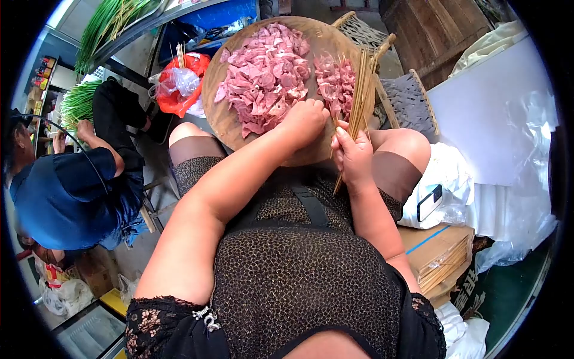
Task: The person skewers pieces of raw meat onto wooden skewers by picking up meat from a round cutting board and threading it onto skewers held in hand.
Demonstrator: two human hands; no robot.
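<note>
Across my lap rests a round wooden board bearing a large heap of raw pink meat pieces. A smaller group of meat pieces on skewers lies at its right side. My right hand is closed round a bundle of thin bamboo skewers, held upright over the board's near right edge. Just left of it, my left hand is closed with fingertips pinched, close to the skewers; what they pinch is hidden.
At the left a co-worker sits by green stalks. A red plastic bag with sticks stands left of the board. To the right are woven chairs, a phone on white bags, and a cardboard box with more skewers.
</note>
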